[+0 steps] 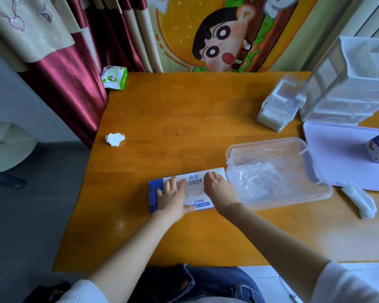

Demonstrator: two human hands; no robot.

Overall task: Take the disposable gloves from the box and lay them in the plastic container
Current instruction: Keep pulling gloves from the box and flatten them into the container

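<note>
A crumpled white paper tissue lies near the left edge of the orange-brown wooden table. Further right, at the table's near middle, the flat blue-and-white cardboard glove box lies face up. The left hand rests flat on the box's left half, fingers straight and spread, gripping nothing. The right hand sits over the box's right half, fingers bent down at the opening where the thin translucent glove film shows between the two hands; its fingertips are hidden, so whether they pinch a glove is unclear. Touching the box's right end stands the clear rectangular plastic container, with crinkled clear disposable gloves lying inside.
</note>
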